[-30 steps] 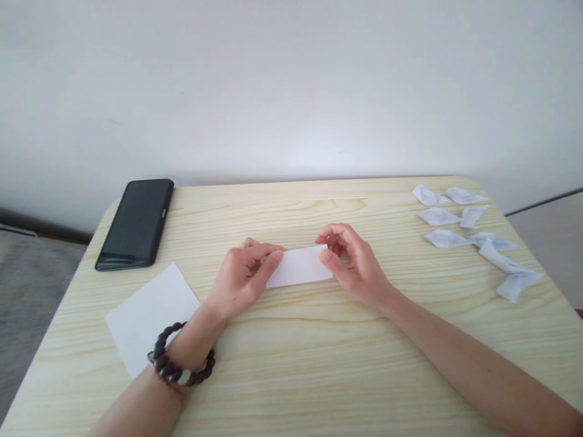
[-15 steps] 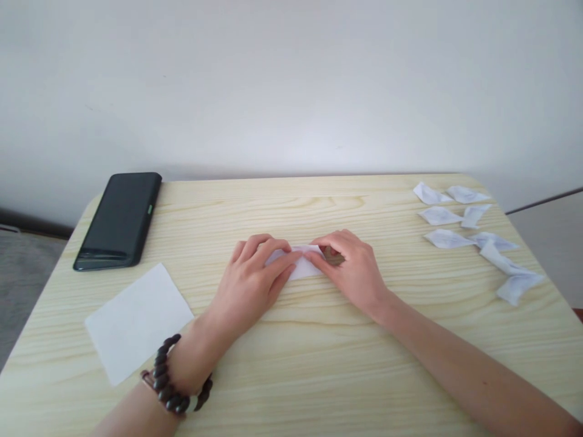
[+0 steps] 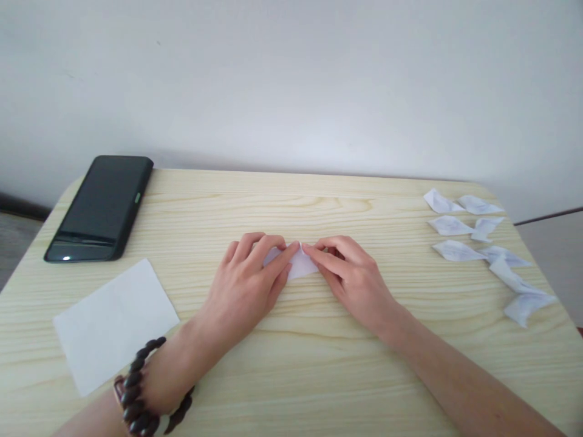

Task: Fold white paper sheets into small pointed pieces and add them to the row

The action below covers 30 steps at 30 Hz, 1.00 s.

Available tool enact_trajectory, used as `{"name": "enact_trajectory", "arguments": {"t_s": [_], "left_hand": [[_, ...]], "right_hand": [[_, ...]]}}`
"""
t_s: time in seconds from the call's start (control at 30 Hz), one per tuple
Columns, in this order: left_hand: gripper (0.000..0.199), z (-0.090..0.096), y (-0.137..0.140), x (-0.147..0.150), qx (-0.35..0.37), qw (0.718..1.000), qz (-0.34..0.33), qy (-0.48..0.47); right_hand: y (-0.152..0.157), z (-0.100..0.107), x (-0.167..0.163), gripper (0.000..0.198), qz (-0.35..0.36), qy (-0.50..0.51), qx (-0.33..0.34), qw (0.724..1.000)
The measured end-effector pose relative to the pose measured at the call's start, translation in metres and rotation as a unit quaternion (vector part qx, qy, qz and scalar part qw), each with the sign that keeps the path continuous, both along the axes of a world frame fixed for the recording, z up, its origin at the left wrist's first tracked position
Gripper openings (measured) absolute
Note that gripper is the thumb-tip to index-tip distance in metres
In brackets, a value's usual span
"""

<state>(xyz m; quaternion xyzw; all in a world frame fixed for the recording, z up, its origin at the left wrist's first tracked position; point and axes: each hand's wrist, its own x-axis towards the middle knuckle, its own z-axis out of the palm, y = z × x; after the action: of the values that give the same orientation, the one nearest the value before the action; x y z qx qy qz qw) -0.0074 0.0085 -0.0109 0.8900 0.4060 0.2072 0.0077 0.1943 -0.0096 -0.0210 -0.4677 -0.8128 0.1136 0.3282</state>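
Note:
A small folded white paper [image 3: 298,265] lies flat on the light wooden table [image 3: 291,364], mostly covered by my fingers. My left hand [image 3: 248,285] presses on its left half, fingers stretched over it, with a dark bead bracelet [image 3: 141,388] on that wrist. On the right half rests my right hand [image 3: 350,276], its fingertips meeting the left ones at the paper's top middle. Both hands hold the paper down against the table.
A black phone [image 3: 101,207] lies at the table's far left corner. A flat white sheet [image 3: 113,321] sits near the front left. Several small folded paper pieces [image 3: 483,246] are scattered along the right edge. A plain wall stands behind.
The paper strip, held up by its ends a second ago, now lies pressed on the table. Both hands moved inward over it until the fingertips met. The camera shifted a little.

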Motion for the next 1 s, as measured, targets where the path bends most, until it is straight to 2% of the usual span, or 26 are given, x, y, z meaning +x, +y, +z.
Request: {"name": "enact_trajectory", "arguments": {"t_s": [0.13, 0.5, 0.7, 1.0], "left_hand": [[0.029, -0.001, 0.002, -0.003, -0.036, 0.999, 0.003, -0.037], [0.029, 0.001, 0.003, -0.008, -0.099, 0.99, -0.016, -0.1], [0.024, 0.002, 0.003, -0.008, -0.084, 0.991, -0.003, -0.105], [0.021, 0.002, 0.005, -0.011, -0.078, 0.99, -0.005, -0.113]], "right_hand": [[0.0, 0.002, 0.001, 0.025, 0.024, 0.033, -0.008, 0.999], [0.001, 0.007, 0.001, 0.027, 0.063, 0.026, -0.024, 0.997], [0.0, 0.01, 0.001, 0.031, 0.061, 0.062, -0.038, 0.996], [0.001, 0.007, 0.008, 0.037, 0.105, -0.014, -0.029, 0.994]]}}
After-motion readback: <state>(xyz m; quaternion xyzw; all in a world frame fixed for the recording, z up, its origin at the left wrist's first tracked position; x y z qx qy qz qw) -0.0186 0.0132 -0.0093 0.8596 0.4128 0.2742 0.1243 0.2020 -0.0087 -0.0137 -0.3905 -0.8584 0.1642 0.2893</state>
